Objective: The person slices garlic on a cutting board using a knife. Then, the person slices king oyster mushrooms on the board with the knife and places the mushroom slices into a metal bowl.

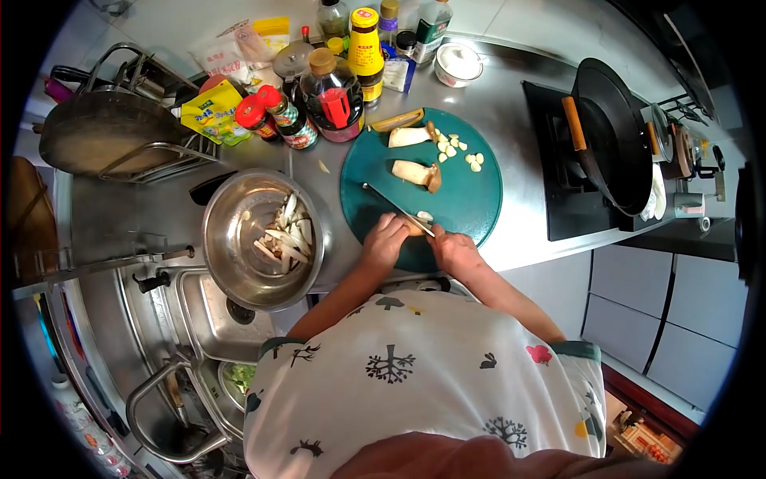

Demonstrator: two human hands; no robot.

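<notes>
Mushroom slices (287,238) lie loose in a steel bowl (227,207) left of centre, on the metal counter (511,104). A round green board (471,199) fills the middle of the frame. At its lower left edge the left hand (384,237) curls its fingers over a mushroom piece (414,229), partly hidden, and seems to hold it down. The knife (389,203) slants across, its blade pointing up and left. Above sit two mushrooms (411,136) (413,172), thick and pale; they should be light, firm yet springy, a little slippery where cut, and the brown caps likelier to tear, so the stout stem is the better place to take hold. Below centre, slightly right, the right hand (456,254) is closed around the knife's handle, which its fingers mostly cover. Garlic pieces (451,148) are scattered at the board's upper right; a black wok (614,152) stands at upper right.
</notes>
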